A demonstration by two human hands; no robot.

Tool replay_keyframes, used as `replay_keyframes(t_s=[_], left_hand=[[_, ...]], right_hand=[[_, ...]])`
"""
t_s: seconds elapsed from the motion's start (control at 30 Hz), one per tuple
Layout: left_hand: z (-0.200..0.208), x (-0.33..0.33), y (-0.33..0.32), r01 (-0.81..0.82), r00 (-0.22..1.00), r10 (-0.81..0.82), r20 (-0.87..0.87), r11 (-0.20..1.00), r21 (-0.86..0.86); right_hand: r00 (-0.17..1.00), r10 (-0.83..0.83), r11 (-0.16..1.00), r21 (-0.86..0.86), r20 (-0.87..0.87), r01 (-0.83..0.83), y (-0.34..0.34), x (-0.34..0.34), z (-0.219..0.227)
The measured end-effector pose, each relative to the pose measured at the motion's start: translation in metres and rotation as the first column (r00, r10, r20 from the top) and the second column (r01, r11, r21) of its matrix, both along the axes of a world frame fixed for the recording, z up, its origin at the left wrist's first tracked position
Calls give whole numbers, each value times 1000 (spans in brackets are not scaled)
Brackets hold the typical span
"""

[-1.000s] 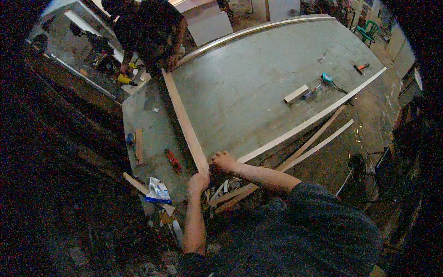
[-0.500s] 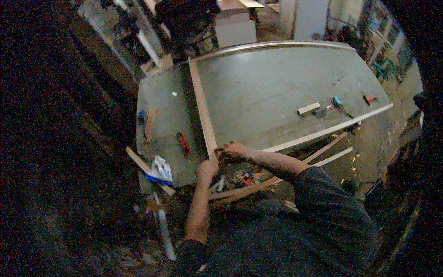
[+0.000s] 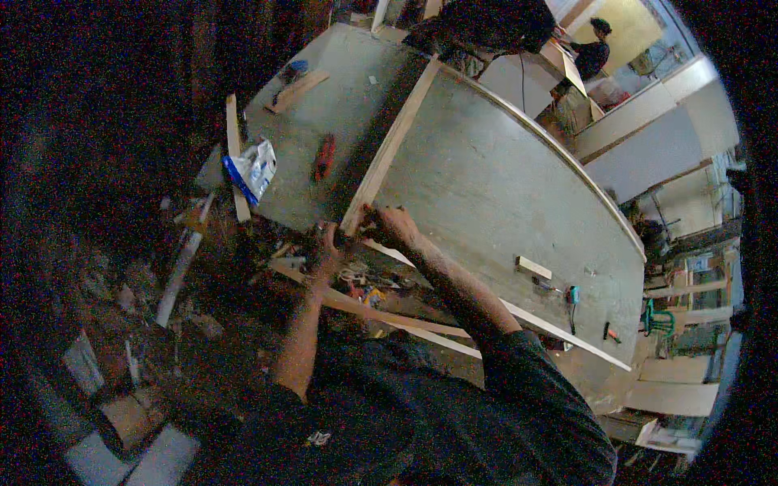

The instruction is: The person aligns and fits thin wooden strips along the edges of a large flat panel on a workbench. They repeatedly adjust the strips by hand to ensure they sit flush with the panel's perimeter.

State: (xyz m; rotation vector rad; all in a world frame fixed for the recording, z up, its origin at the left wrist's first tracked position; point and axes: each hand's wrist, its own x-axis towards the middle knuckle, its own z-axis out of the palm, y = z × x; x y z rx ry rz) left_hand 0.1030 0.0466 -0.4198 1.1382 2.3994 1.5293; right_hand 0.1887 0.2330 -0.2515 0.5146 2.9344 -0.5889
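- Pale wood – a long flat strip point(image 3: 391, 146) lies along the grey panel point(image 3: 502, 186) on the bench point(image 3: 324, 105), running from the far edge down to the near corner, where both hands meet it.
- The right hand point(image 3: 391, 224) sits at the strip's near end, fingers curled down over the corner where strip and panel edge come together; it looks closed on the end of the strip, though the grip itself is too dark to make out fully.
- The left hand point(image 3: 327, 249) is just beside the right one, a little lower and to the left, at the same near end of the strip; its fingers are bent, but whether they clasp the strip or only press against it I cannot tell.
- So the strip's near end lies between and under the two hands – the rest of it stretches away from them, up across the picture.
- A second long strip point(image 3: 567, 336) runs along the panel's right edge, starting close to the right forearm.
- More thin battens point(image 3: 381, 312) cross beneath the forearms, below the bench edge.
- To the left of the hands, well apart, lie a red tool point(image 3: 324, 156) and a blue-and-white bag point(image 3: 253, 170) on the bench.
- A small wooden block point(image 3: 534, 266) and a teal-handled tool point(image 3: 572, 296) rest on the panel to the right.
- Another person point(image 3: 486, 23) in dark clothing stands at the far end.
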Motion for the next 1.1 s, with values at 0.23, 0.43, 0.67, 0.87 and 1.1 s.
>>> replay_keyframes(t_s=[0.23, 0.43, 0.67, 0.87, 1.1], left_hand=[[33, -8, -3, 21, 993, -15, 117, 998, -56], [36, 15, 12, -133, 988, 126, 88, 988, 76], [53, 46, 15, -279, 959, 279, -38, 960, 17], [108, 82, 13, -396, 875, 338, -345, 911, -112], [138, 89, 17, -488, 832, 463, -305, 873, -9]], right_hand=[[999, 49, 996, -71, -4, -49, -4, -6, 6], [992, 13, 985, -174, 125, 9, -14, -9, 33], [993, 51, 999, -18, 104, -50, -5, -8, 11], [974, 178, 970, 144, 142, -198, 5, -2, -12], [992, 125, 988, 95, 9, -125, 11, 0, -40]])
